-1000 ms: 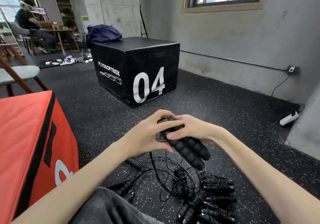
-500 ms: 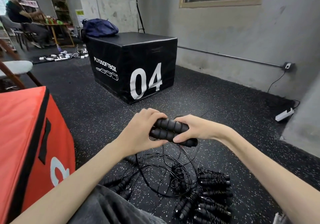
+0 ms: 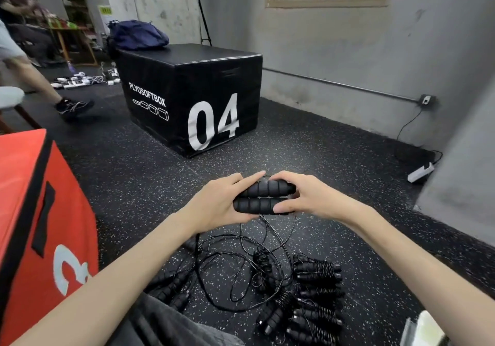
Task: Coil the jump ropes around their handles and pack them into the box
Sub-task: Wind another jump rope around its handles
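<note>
Head view: the person is holding a pair of black ribbed handles [image 3: 263, 197] side by side and level, above the floor in front of the body. The left hand [image 3: 217, 203] is gripping the left ends, fingers curled behind the pair and the index finger lying along the top. The right hand [image 3: 305, 198] is gripping the right ends, thumb pressing on the lower handle and fingers wrapping over the upper one. A thin black rope [image 3: 270, 225] is hanging loose from the held pair and trailing down to the speckled rubber floor [image 3: 334, 158].

Below the hands, a tangle of uncoiled ropes [image 3: 227, 265] is lying on the floor, with loose handles [image 3: 171, 289] at its left beside a grey trouser leg [image 3: 166, 324]. Just right of the tangle, several coiled jump ropes [image 3: 316, 292] are resting in a cluster.

A red box [image 3: 40, 211] is standing at the left edge. A black box marked 04 [image 3: 192, 96] is sitting further back, a blue bag [image 3: 136, 34] resting on it. Another person's leg [image 3: 32, 77] is showing at far left.
</note>
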